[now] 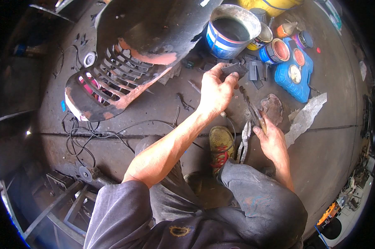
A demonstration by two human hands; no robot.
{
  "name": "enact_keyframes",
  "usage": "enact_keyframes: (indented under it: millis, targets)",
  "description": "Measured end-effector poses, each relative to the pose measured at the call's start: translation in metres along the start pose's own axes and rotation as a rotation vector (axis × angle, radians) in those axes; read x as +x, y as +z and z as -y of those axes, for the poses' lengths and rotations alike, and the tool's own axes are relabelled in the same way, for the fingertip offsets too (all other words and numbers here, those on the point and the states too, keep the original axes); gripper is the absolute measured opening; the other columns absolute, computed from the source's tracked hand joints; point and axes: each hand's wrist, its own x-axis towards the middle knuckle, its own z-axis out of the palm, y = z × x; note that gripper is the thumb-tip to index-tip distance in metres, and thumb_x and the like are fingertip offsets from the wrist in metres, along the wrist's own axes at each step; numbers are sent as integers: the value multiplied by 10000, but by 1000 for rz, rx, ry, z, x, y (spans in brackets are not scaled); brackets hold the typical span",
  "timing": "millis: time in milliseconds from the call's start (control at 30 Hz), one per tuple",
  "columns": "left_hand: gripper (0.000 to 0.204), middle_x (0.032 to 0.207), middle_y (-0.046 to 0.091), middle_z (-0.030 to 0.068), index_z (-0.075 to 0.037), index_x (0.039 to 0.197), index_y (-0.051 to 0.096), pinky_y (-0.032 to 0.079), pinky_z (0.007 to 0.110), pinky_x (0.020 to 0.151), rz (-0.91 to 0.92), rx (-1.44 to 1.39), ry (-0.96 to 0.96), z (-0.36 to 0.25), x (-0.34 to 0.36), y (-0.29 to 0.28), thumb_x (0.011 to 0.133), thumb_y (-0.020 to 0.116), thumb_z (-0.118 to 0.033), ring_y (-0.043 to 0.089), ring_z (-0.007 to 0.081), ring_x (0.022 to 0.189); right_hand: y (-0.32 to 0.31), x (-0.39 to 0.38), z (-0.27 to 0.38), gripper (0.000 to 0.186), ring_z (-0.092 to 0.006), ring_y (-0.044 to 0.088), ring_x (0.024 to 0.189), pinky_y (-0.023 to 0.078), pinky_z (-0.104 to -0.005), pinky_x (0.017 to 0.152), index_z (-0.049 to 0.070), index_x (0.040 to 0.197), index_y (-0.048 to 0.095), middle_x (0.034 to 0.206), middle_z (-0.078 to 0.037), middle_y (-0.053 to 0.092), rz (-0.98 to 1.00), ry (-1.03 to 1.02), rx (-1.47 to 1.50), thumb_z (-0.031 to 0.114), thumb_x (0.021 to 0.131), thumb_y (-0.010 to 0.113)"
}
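My left hand (217, 92) is closed, pinching a small dark flat piece (235, 70) between thumb and fingers. More dark flat strips (256, 71) lie on the floor just beyond it. To the right, my right hand (273, 140) is closed round a slim tool (252, 108) with a brownish handle and a dark, narrow far end; its exact kind is unclear. Beside that tool rests a crumpled brownish rag-like thing (272, 107). A pair of pale, worn pliers (244, 139) seems to lie between my right hand and my shoe (221, 145).
A large dark vehicle panel with a slatted grille (125, 76) and pinkish filler lies at left. A bucket of dark liquid (231, 31), open tins (274, 52) and a blue case (293, 79) stand beyond. Cables (88, 135) and an angle grinder (92, 175) are at lower left.
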Motion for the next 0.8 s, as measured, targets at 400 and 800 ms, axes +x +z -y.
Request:
enact_keyframes:
  millis: [400,800]
  targets:
    - [237,967,692,122,29,1107,636,494,271,587,35,-296,-98,8,4,0,933,612,-131,643,175,733,-9,-1,7,580,-418,594,1158,459,-442,967,71,1444,446,1239,-243,621,24,73,42,275,930,620]
    - [233,953,700,115,27,1148,628,540,283,617,151,-320,-11,18,8,2,944,597,-83,669,168,794,-18,5,9,558,-456,605,1089,477,-479,922,106,1450,437,1186,-259,634,-95,-19,0,311,953,588]
